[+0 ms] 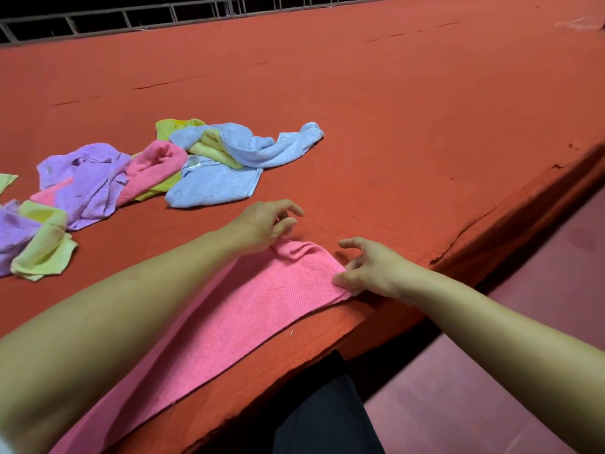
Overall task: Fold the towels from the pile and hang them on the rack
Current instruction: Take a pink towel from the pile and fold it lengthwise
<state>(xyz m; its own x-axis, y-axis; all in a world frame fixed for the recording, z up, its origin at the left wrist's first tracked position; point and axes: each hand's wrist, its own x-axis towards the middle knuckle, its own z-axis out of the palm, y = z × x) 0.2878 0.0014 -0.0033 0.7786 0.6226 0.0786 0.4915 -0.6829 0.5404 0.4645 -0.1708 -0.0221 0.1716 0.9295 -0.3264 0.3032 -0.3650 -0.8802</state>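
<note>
Dim warm light, soft shadows, blurry edges

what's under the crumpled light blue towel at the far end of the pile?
A yellow towel shows beneath the light blue towel, with a flatter blue towel lower still on the red surface. How far the yellow one extends underneath is covered.

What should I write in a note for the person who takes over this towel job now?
Left hand: pinches the far corner of the pink towel.
Right hand: pinches the near corner of the same end.
Pink towel: flat along the red surface's edge.
Pile: unfolded, further left.
Done: no folded towel in view.
Left: fold pink towel, then pile; hang all. No rack is identifiable.
</note>
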